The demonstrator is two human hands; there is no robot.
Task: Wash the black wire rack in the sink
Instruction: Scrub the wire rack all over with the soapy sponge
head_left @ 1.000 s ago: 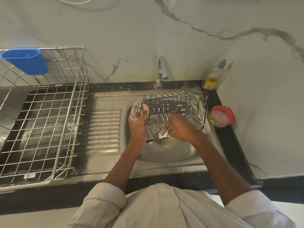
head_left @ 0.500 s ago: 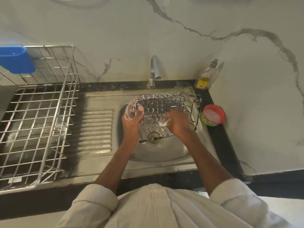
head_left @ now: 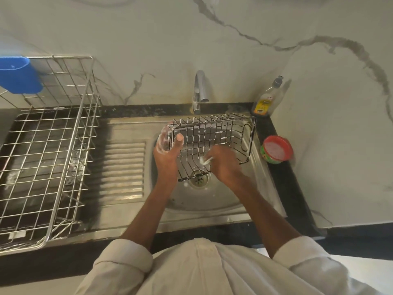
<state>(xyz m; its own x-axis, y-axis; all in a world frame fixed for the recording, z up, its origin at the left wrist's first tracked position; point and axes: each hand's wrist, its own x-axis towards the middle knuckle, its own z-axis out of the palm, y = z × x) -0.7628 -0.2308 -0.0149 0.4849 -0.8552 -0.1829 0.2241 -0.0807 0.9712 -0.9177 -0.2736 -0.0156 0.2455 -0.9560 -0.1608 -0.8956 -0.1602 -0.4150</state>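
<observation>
Now tilted in sink at twelve o'clock of drain: black wire rack, light, stiff, soap-slick. Left hand grasping nine-o'clock rim; right hand pinching white scrubber. Best held by frame wire.

Right hand motion-blurred; white scrubber in it mostly hidden by fingers. Blue cup and drying rack cut off at left edge. Soap bottle label unreadable.
</observation>
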